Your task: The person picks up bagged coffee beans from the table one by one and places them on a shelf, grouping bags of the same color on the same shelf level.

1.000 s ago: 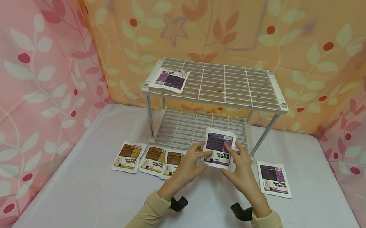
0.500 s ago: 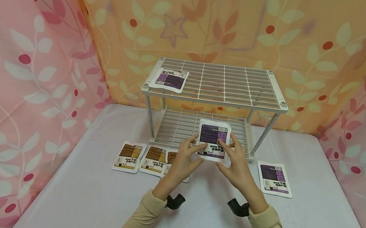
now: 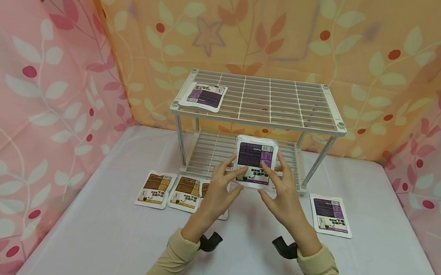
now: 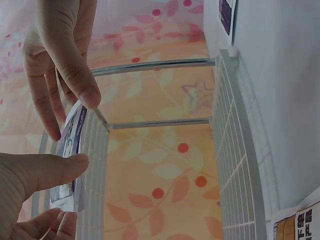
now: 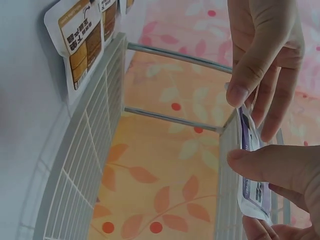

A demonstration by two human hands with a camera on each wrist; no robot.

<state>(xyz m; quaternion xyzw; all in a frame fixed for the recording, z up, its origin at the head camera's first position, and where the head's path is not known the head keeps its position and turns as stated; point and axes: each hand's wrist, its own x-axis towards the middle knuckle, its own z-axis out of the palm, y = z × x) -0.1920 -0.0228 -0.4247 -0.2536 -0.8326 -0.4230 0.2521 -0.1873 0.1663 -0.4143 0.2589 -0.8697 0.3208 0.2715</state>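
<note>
A white pouch with a purple label [image 3: 250, 154] is held up in front of the wire rack [image 3: 257, 123]. Its left edge is pinched by my left hand [image 3: 215, 191]; my right hand [image 3: 286, 199] pinches the right edge. Both wrist views show thumbs on one face of the pouch [image 4: 75, 135] and other fingers behind it. Another purple-labelled pouch [image 3: 206, 97] lies on the top shelf at the left. To the right of the rack, a third purple pouch [image 3: 330, 215] lies on the table.
Brown-labelled pouches [image 3: 154, 189] lie in a row at the rack's front left; my left hand partly covers the rightmost one. The rack has two wire shelves on metal posts. White cloth [image 3: 243, 274] covers the table, with floral curtains [image 3: 136, 15] around it.
Both hands have carried the pouch slightly left and upward, towards the gap between the rack's shelves. The other pouches stay where they were.
</note>
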